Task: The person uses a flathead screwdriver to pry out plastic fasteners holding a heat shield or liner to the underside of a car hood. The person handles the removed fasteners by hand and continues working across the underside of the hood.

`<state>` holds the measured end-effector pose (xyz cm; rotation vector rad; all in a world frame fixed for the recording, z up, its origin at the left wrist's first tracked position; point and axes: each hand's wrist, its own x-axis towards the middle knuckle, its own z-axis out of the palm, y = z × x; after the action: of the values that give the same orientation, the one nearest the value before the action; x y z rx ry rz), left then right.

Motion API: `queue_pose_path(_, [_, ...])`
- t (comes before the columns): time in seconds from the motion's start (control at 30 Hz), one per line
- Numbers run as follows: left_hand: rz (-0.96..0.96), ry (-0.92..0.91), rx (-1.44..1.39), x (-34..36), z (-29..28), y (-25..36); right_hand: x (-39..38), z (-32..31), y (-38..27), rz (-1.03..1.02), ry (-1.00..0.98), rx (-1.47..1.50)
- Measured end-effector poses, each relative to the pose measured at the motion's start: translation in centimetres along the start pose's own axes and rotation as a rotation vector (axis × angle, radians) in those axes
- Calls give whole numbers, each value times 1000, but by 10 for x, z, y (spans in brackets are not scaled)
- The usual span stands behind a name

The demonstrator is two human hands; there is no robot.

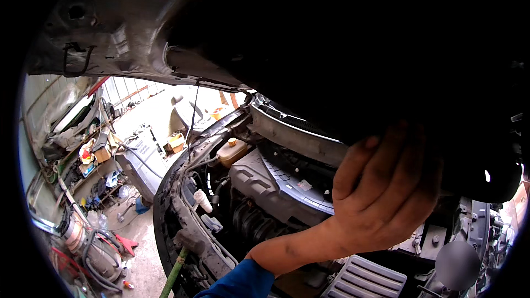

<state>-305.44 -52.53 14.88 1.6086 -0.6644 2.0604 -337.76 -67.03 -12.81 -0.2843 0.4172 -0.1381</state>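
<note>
From the lower edge, my left forearm in a blue sleeve crosses over an open engine bay. My left hand [383, 193] is raised with its back toward me and its fingers bent close together. Its fingertips fade into a large black shape [342, 83] beneath the raised hood [127, 27]; what they grip is too dark to make out. Below and left of the hand lies the grey-black engine cover [256, 174], with a reservoir with a yellow cap [232, 153] beside it. My right hand is not in view.
A ribbed grey cover [370, 278] lies below my wrist. A green rod [175, 273] leans by the fender's edge. On the left, a grey body panel [143, 160], an open cardboard box [175, 143], hoses [91, 248] and loose parts crowd the floor and wall.
</note>
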Motion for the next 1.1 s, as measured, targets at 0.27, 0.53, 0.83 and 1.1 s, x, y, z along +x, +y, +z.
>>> queue_pose_path(0.27, [-13,15,-8,-1,3,2,-4,-5,1,-14,-28,44])
queue_pose_path(0.53, [21,-34,-23,0,1,-2,-4,-9,3,-4,-32,79])
queue_pose_path(0.83, [74,-52,3,-3,2,-8,-4,-21,2,8,-54,107])
queue_pose_path(1.1, [115,-171,27,-4,-5,-13,-8,-28,8,-36,-21,109])
